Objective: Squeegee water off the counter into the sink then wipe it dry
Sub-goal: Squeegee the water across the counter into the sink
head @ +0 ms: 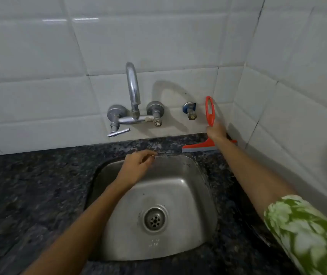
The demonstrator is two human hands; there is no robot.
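Note:
A red squeegee (pixel 209 110) with a grey rubber blade stands upright on the dark granite counter (pixel 29 195) at the back right, close to the tiled wall. My right hand (pixel 216 132) is closed around its handle, and the blade edge rests on the counter behind the sink's far right corner. My left hand (pixel 136 167) hovers over the far rim of the steel sink (pixel 194 195), fingers loosely curled with nothing in them. The sink drain (pixel 154 219) lies in the basin's middle.
A chrome wall tap (pixel 133 100) with a lever handle juts out over the sink's back edge. A small capped valve (pixel 190 111) sits on the wall just left of the squeegee. White tiled walls meet in a corner at the right.

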